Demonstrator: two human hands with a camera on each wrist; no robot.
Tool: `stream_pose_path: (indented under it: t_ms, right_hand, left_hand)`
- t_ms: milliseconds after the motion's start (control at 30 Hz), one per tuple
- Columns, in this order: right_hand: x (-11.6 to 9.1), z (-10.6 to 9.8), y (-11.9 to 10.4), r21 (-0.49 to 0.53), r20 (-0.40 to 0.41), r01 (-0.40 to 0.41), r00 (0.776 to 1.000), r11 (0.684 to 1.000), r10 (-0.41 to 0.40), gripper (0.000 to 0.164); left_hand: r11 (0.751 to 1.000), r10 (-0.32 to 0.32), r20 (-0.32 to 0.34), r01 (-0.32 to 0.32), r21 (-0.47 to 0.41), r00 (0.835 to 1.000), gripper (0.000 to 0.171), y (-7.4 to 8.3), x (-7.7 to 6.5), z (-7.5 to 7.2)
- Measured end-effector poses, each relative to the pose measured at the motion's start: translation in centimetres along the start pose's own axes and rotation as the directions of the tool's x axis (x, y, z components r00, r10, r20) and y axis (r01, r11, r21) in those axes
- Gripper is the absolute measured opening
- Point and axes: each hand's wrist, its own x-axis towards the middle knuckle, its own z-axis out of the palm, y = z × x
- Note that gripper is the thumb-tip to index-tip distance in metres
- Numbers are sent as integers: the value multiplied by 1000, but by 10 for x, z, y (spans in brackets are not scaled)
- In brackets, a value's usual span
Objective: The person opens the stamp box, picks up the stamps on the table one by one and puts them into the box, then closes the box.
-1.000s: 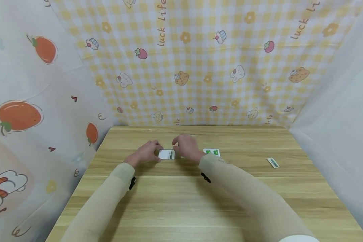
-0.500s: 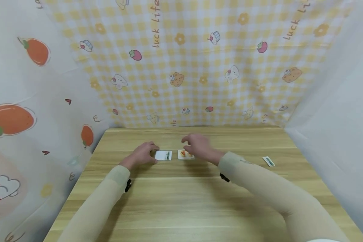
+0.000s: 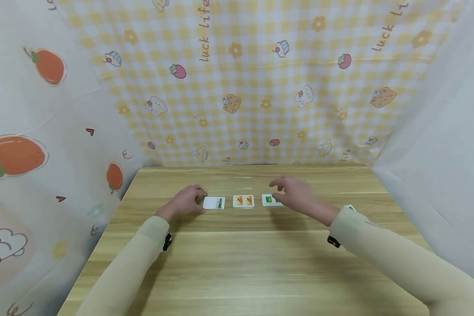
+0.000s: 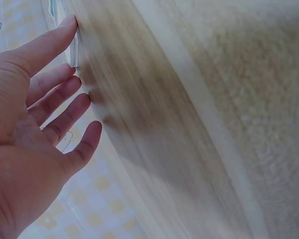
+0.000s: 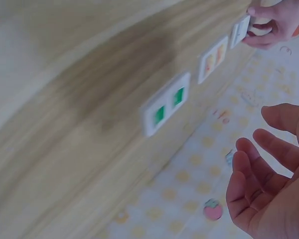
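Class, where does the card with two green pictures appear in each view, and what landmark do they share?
Head: the green-pictured card lies right of centre, partly covered by the right hand.
Left wrist: not in this picture.
Right wrist: near the middle, both green pictures showing.
Shared landmark: the left hand, left of centre in head, at left in left wrist, upper right in right wrist.

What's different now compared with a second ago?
The right hand moved right, from over the orange-print card to the green-print card, which it partly hides. The orange-print card is now uncovered; the right sleeve mostly hides the small far-right card. The left hand stayed at the left end of the mostly white card, which kept its place.
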Motion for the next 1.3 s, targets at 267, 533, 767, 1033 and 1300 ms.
stream_pose_path:
  t_ms: [267,533,767,1033,1300]
  right_hand:
    - [-45,-8,54,7,-19,-80,997,997,80,30]
    - [-79,-12,88,6,-15,-131,991,991,131,33]
    - [-100,-11,114,-16,-35,-170,985,985,170,35]
    - [-122,-24,136,-29,-31,-225,974,974,224,35]
    - [-136,-23,164,-47,-27,-279,960,959,278,41]
  left_hand:
    - [1000,8,-5,-8,11,1000,61,0,3,-1]
    - [1000,2,-13,-2,-10,1000,60,1,0,-1]
    - [1000,3,-12,-3,-7,1000,60,2,0,0]
    - [999,37,-15,-37,18,999,59,0,2,1]
    - [1000,26,-13,-25,13,1000,58,3,1,1]
